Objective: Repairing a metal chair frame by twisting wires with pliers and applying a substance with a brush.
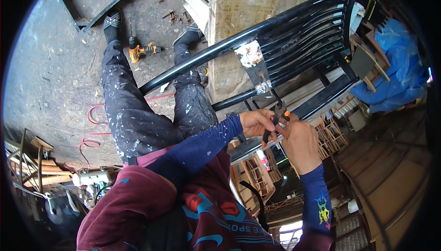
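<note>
A pair of pliers with black and orange handles sits between my hands, beside a black metal bench frame. My left hand is closed with thumb and fingers against the handles. My right hand is curled round the pliers from the other side, its fingertips partly hidden. The dark jaws of the pliers point up toward a thin dark rod near the frame's lower rail. A metal plate with patches of white joins the frame's rails just beyond my hands.
A wooden board lies under the frame. On the concrete floor are a yellow-and-black cordless drill, a red hose and an angular metal frame. Blue plastic sheeting and wooden pieces crowd the right side.
</note>
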{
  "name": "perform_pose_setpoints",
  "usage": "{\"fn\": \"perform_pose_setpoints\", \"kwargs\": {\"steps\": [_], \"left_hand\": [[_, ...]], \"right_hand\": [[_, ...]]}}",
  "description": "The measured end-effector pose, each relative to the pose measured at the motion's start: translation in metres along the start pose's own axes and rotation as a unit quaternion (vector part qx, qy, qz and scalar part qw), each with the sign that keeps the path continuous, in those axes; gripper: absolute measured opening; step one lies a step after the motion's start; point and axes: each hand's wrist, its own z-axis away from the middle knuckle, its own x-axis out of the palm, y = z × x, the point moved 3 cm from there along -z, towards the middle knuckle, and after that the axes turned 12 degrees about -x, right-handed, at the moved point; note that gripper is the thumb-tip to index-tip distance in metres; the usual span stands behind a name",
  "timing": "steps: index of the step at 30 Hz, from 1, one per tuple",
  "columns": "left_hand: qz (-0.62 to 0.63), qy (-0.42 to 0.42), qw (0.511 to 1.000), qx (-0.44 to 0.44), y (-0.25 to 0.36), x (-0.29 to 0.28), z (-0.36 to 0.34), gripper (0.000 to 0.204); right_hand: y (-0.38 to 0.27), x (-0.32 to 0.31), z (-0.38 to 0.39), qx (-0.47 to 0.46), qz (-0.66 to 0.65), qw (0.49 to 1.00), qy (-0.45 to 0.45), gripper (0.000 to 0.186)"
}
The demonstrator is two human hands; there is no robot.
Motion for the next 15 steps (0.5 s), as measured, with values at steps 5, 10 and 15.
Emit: {"fn": "perform_pose_setpoints", "kwargs": {"steps": [5, 10, 15], "left_hand": [[0.020, 0.072, 0.993, 0.093, -0.001, 0.005, -0.004, 0.038], [0.011, 0.039, 0.994, 0.105, -0.004, 0.013, 0.000, 0.040], [0.008, 0.029, 0.993, 0.116, -0.004, -0.012, 0.007, 0.047]], "right_hand": [[-0.020, -0.010, -0.010, -0.014, 0.110, 0.994, 0.009, 0.039], [-0.023, -0.010, -0.012, -0.046, 0.155, 0.987, -0.002, 0.026], [-0.031, 0.000, -0.025, -0.064, 0.198, 0.978, 0.013, 0.016]]}}
